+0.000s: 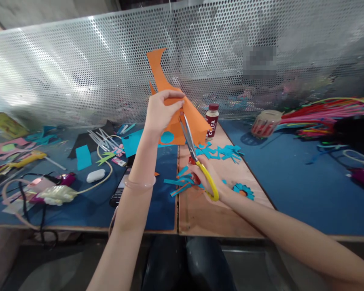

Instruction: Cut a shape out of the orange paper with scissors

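My left hand [165,109] pinches an orange sheet of paper [192,117] in front of the metal mesh, a curved strip of the sheet rising above the fingers. Below and to the right, my right hand [208,176] grips scissors [210,184] with yellow-edged handles. Their blades point up at the orange paper, close to my left fingertips. Blue paper strips [182,186] lie under and beside my right hand, with more behind it. A round blue fringed paper flower [243,191] with an orange centre rests on the wooden board, right of my right hand.
Behind the paper stands a dark red-capped bottle [212,121]. A phone [121,188], a white earbud case [96,175] and a glue gun [57,194] with cables lie left. A plastic cup [265,123] and coloured pipe cleaners [315,117] are right. Perforated metal [109,68] borders the back.
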`<state>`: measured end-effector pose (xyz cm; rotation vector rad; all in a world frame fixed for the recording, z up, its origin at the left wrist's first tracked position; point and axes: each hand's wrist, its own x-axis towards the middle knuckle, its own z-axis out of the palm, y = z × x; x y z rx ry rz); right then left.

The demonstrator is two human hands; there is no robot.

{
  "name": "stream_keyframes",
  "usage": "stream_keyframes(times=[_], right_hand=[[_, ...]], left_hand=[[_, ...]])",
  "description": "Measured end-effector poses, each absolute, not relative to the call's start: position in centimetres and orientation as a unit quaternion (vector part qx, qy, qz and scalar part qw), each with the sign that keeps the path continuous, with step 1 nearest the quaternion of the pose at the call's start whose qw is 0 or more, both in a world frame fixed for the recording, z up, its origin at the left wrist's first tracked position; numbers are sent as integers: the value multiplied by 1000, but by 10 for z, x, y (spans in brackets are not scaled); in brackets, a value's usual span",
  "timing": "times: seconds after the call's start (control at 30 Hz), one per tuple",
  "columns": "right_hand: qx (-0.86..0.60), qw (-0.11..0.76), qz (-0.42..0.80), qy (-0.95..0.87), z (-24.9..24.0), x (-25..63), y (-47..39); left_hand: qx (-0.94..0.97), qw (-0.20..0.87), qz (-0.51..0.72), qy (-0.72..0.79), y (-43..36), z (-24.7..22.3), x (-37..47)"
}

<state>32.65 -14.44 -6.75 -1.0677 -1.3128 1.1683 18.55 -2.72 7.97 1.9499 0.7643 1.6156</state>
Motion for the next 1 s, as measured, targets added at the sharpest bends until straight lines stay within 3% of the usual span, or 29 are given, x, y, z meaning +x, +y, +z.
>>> stream_keyframes(times=[1.0], right_hand=[[-472, 492, 483, -550, -57, 327, -146]], left_hand=[[716, 197, 616, 262, -16, 81, 174]])
